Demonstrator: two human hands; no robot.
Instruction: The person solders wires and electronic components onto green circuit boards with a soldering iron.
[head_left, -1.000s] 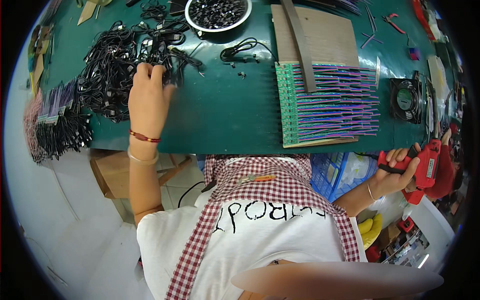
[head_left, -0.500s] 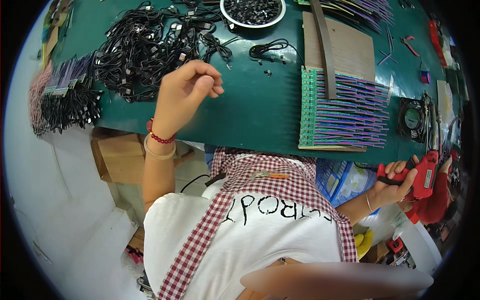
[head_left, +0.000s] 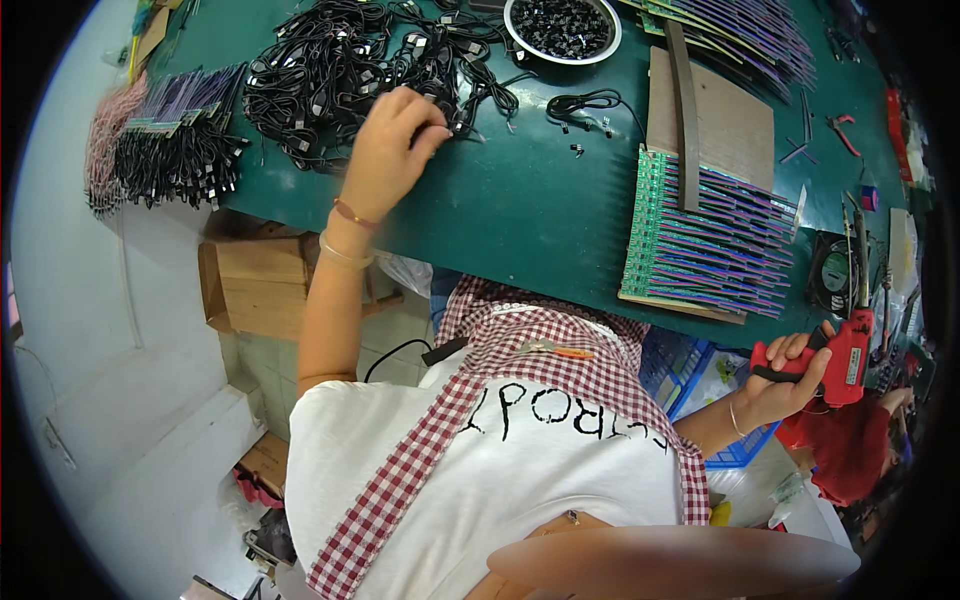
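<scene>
My left hand (head_left: 388,158) is at the near edge of a pile of black USB cables (head_left: 322,75). Its fingers curl toward the thumb beside a loose cable end; what they grip, if anything, I cannot make out. In my right hand (head_left: 785,378), off the table's front right edge, is a red soldering gun (head_left: 851,358) with its long tip pointing away from me. Between the hands lies a board (head_left: 715,110) with a row of green circuit boards (head_left: 645,220) and their purple and blue wires. A dark bar (head_left: 684,120) rests across them.
A white bowl (head_left: 612,48) of small black parts stands at the back. Near it lie a coiled black cable (head_left: 585,100) and a few loose parts (head_left: 577,150). Wired bundles (head_left: 175,160) hang over the left edge. A small fan (head_left: 830,272) and red-handled pliers (head_left: 846,135) are at right.
My left hand has moved away from me to the cable pile, its fingers now turned down toward it. The right hand still holds the soldering gun. The whole view has shifted slightly.
</scene>
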